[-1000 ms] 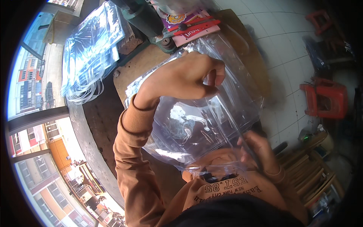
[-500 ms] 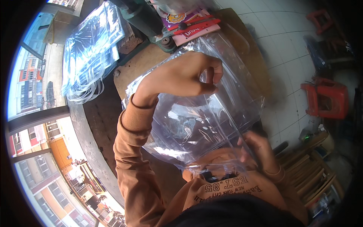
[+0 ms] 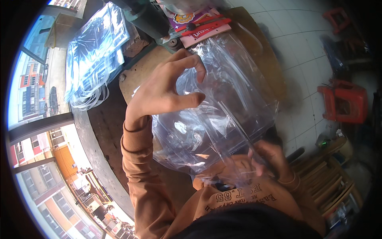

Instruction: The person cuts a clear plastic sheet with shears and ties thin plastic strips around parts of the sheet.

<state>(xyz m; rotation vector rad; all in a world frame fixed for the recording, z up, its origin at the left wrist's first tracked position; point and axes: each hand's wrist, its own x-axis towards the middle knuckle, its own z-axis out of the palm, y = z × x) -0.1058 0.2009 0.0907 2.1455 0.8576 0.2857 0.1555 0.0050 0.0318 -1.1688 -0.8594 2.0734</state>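
Note:
My left hand (image 3: 169, 87) hovers over a pile of clear plastic bags (image 3: 238, 91), thumb and forefinger curved and spread apart, with nothing visible between them. My right hand (image 3: 272, 157) is closed round the lower end of a long, thin metal tool (image 3: 238, 127); its exact kind does not show. The tool's slim tip points up and away across the plastic. A loose clear plastic flap (image 3: 215, 139) lies beside the tool and hangs down toward my lap. Whether my right fingers also pinch the plastic, I cannot tell.
A dark green machine (image 3: 145, 18) stands at the table's far side, beside a red-handled tool (image 3: 203, 26) on pink card. Far left lies a stack of clear bags with strap handles (image 3: 97, 51). Red stools (image 3: 344, 101) and wooden slats (image 3: 324, 185) are at the right.
My left hand has moved left and toward me, and its closed fingers have spread apart. The plastic flap has dropped lower. My right hand stays nearly in place with the metal tool.

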